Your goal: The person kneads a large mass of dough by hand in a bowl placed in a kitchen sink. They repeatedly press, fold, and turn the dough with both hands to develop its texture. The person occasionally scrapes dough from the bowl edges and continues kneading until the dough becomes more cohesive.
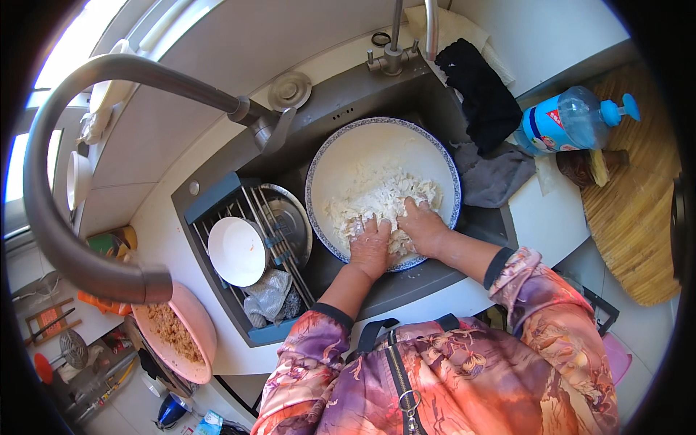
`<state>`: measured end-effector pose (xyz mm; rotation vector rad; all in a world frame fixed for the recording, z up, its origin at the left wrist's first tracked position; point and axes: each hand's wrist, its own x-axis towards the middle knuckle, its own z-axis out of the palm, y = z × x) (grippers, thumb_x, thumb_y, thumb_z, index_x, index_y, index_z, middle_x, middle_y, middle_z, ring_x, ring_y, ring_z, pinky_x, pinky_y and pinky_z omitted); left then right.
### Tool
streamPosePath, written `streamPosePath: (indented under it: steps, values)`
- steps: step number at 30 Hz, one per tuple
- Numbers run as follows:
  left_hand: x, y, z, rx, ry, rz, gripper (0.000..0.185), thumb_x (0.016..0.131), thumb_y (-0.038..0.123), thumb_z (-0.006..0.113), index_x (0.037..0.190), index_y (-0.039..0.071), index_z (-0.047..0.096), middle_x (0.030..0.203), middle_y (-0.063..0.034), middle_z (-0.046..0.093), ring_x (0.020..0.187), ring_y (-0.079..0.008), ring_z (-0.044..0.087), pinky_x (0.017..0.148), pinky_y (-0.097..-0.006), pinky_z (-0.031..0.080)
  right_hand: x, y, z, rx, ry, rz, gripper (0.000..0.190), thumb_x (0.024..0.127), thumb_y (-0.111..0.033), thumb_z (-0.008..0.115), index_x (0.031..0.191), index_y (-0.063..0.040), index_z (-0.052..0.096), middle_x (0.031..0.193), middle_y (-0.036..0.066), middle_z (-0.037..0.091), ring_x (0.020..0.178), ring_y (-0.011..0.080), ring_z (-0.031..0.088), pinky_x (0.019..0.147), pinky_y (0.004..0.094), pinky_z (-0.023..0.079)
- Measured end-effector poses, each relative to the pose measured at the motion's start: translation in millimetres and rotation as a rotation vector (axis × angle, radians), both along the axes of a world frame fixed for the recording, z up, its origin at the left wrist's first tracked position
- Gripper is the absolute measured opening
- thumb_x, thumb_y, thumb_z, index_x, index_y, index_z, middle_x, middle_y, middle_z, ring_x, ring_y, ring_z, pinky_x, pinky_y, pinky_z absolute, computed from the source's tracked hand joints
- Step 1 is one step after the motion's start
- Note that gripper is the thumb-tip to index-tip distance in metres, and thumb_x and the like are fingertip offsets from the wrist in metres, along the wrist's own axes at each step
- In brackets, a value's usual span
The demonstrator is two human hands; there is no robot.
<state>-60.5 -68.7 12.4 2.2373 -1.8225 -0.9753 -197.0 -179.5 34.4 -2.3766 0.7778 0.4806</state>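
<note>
A wide white basin with a blue patterned rim (348,142) sits in the dark grey sink (326,302). Flaky, floury dough (380,193) lies in its lower half, in loose shreds and lumps. My left hand (371,244) rests on the near side of the dough, its fingertips partly sunk in the flakes. To the right, my right hand (423,225) presses into the dough with the fingers partly hidden. Flour and bits of dough cling to both hands. Whether either hand grips any dough cannot be told.
A dish rack with a white bowl (237,251) stands at the sink's left. A curved faucet (98,65) arches over the left side. A pink basin of filling (206,348) is at lower left. Cloths (478,98), a blue pump bottle (563,120) and a wooden board (625,228) lie right.
</note>
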Motion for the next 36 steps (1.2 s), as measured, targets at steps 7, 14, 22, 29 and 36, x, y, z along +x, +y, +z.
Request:
streamPosePath:
  steps: [7,14,22,29,36]
  values:
    - [17.2,-38.0,-25.8,0.058,-0.048,0.107,0.064,0.059,0.028,0.086,0.112,0.017,0.052,0.118,-0.0174,0.05,0.095,-0.0384,0.062,0.076,-0.0466,0.054,20.5,-27.4,-46.4,-0.111,-0.008,0.089,0.04,0.07,-0.029,0.076,0.105,-0.011,0.066,0.127,0.024,0.053,0.106,0.0401,0.058,0.087,0.0437,0.052]
    - [38.8,-71.5,-35.5,0.029,-0.051,0.197,0.072,0.059,0.028,0.086,0.121,0.019,0.05,0.128,-0.0176,0.047,0.102,-0.0383,0.061,0.082,-0.0467,0.053,35.7,-58.6,-76.7,-0.143,-0.17,-0.038,0.023,0.075,-0.023,0.065,0.097,-0.018,0.068,0.115,0.018,0.061,0.089,0.0314,0.066,0.078,0.0425,0.053]
    - [52.9,-56.8,-18.5,0.062,0.128,0.087,0.083,0.061,0.032,0.087,0.129,0.008,0.047,0.131,-0.0255,0.048,0.116,-0.0436,0.053,0.095,-0.0448,0.047,23.1,-52.6,-33.6,0.155,-0.042,-0.237,0.072,0.075,-0.032,0.072,0.14,-0.015,0.045,0.138,0.025,0.046,0.129,0.0401,0.044,0.11,0.0433,0.034]
    - [84.7,-47.8,54.0,0.028,0.123,0.155,0.048,0.076,0.041,0.078,0.106,0.006,0.067,0.097,-0.0137,0.069,0.099,-0.0276,0.065,0.086,-0.0386,0.049,-26.2,-26.7,0.9,0.31,-0.303,-0.622,0.077,0.078,-0.027,0.071,0.142,0.0,0.039,0.141,0.032,0.04,0.131,0.0394,0.041,0.111,0.0398,0.032]
    - [85.4,-103.3,15.4,0.146,0.17,0.263,0.091,0.072,0.055,0.075,0.14,0.002,0.046,0.128,-0.022,0.059,0.121,-0.0328,0.056,0.1,-0.0378,0.044,-27.1,-16.1,-54.8,0.643,-0.32,-1.348,0.089,0.088,-0.028,0.068,0.152,0.0,0.012,0.144,0.026,0.039,0.126,0.0311,0.049,0.098,0.0385,0.047]
